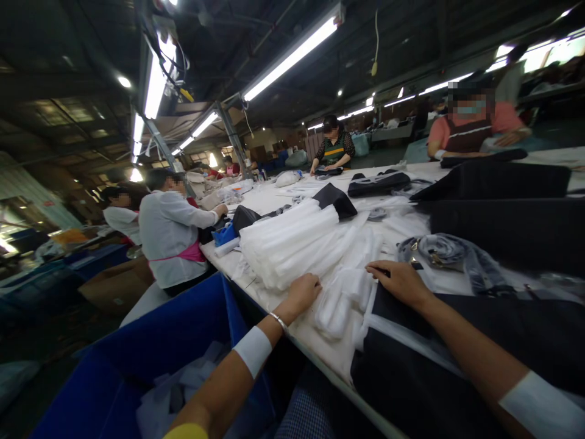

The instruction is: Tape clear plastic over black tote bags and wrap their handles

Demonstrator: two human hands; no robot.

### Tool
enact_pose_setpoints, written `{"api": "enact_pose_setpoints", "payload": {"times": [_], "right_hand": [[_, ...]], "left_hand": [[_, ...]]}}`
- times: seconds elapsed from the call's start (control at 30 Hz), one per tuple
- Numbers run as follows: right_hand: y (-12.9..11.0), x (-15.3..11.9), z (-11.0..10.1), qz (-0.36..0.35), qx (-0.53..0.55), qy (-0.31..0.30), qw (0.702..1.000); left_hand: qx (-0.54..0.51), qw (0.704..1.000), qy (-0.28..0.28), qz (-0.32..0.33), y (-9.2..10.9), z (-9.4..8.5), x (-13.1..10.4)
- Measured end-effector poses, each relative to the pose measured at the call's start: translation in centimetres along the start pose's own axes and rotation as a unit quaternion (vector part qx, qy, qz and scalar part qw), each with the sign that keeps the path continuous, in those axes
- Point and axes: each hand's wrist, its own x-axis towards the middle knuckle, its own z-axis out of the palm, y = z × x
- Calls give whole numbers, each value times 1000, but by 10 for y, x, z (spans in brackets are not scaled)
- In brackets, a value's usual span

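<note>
My left hand [302,297], with a bracelet at the wrist, is closed, its fingers curled down by the near end of a stack of white foam sheets [287,244]. What its fingertips hold, if anything, is hidden. My right hand [404,284] reaches over a black fabric bag [411,372], thumb and forefinger apart beside the bag's upper left corner. Between the hands lie folded white foam pieces [338,299]. A pale translucent strip [411,341] crosses the black bag. Beyond my right hand sits a coiled grey strap [441,249] with metal clips, in clear wrapping.
A blue bin [150,332] holding white scraps stands left of the white table [340,356]. More black bags [498,225] are piled at the right. Co-workers stand around the table: one in white [171,238] at the left, others [336,146] across it.
</note>
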Motion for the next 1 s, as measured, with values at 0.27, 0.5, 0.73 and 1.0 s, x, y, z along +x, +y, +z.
{"api": "enact_pose_setpoints", "payload": {"times": [0.27,0.5,0.73,1.0], "right_hand": [[-13,2,-7,40,74,96,992],[-32,3,-12,74,325,116,936],[-32,5,-5,62,326,90,939],[-21,6,-6,82,312,117,939]], "left_hand": [[-179,980,91,0,11,-55,27],[-475,877,60,39,54,-88,48],[-258,965,-4,51,89,-60,64],[40,997,-31,62,77,-38,60]]}}
